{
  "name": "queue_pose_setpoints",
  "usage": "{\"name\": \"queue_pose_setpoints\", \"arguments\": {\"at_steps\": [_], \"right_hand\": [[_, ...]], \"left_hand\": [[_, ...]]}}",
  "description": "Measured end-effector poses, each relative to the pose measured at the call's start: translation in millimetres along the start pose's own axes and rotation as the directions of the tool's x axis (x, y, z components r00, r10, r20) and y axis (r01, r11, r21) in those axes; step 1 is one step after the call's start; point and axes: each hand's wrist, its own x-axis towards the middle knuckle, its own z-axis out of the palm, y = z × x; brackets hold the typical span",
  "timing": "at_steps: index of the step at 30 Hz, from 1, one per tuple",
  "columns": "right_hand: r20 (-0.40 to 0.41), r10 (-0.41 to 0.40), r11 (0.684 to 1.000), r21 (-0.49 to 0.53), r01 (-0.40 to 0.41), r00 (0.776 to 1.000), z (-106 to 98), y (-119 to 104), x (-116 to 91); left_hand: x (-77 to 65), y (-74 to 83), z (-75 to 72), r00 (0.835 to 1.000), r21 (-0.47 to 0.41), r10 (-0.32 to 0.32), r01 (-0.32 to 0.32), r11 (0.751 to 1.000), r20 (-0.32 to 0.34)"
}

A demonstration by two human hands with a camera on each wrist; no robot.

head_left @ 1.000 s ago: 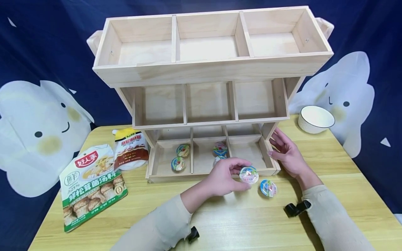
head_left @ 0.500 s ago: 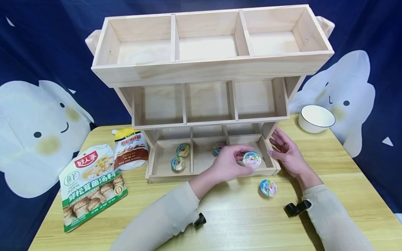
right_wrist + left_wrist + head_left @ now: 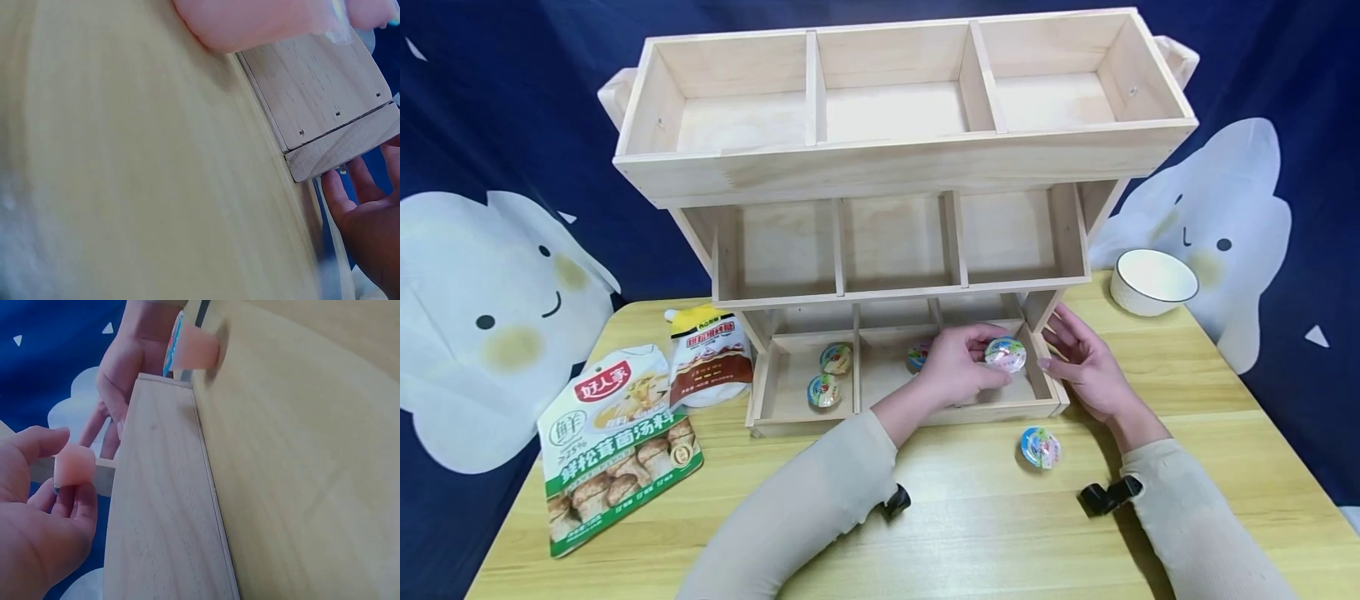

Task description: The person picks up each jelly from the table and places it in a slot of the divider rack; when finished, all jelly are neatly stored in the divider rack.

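Observation:
My left hand [image 3: 953, 365] pinches a jelly cup [image 3: 1005, 355] between thumb and fingers, over the right compartment of the wooden rack's [image 3: 906, 422] bottom tier. The left wrist view shows the cup's pink body [image 3: 75, 465] held sideways on. My right hand [image 3: 1093, 372] rests against the right end of that tier, fingers loosely bent along the wood. On the table in front lies another jelly cup [image 3: 1041, 448]. Two more cups [image 3: 824, 391] sit in the bottom left compartment. In the middle compartment one cup [image 3: 917, 357] shows partly behind my left hand.
Two upper tiers [image 3: 910, 171] of the rack overhang the bottom one. A white bowl [image 3: 1153, 283] stands at the back right of the table. To the left lie a green-and-white mushroom seasoning pouch [image 3: 621, 446] and a brown-and-white pouch [image 3: 711, 358].
My left hand has carried the jelly cup from in front of the rack, away from me, to over the bottom right compartment. The right hand has stayed at the rack's side.

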Motion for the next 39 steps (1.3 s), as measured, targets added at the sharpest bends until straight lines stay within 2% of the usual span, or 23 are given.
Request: {"name": "queue_pose_setpoints", "arguments": {"at_steps": [8,15,24,30,35,39], "right_hand": [[-0.002,0.016,1.0,-0.001,-0.016,1.0,-1,2,1],[0.01,0.014,1.0,0.005,-0.014,1.0,0,4,2],[-0.002,0.018,1.0,0.015,-0.018,1.0,0,4,2],[0.004,0.018,1.0,0.009,-0.018,1.0,-1,4,2],[0.003,0.018,1.0,0.015,-0.018,1.0,-2,4,2],[0.004,0.022,1.0,0.01,-0.022,1.0,-2,4,1]], "left_hand": [[20.3,-6.1,4.8,0.999,0.065,-0.021,0.024,0.998,-0.05],[29.0,-8.7,7.1,0.996,0.105,-0.053,0.06,0.993,-0.069],[40.8,-13.0,23.1,0.981,0.221,-0.127,0.157,0.963,-0.144],[43.0,-16.5,35.6,0.949,0.185,-0.204,0.251,0.95,-0.238],[44.3,-19.4,43.2,0.911,0.093,-0.23,0.276,0.957,-0.342],[45.1,-22.6,48.3,0.879,0.066,-0.25,0.301,0.951,-0.405]]}}
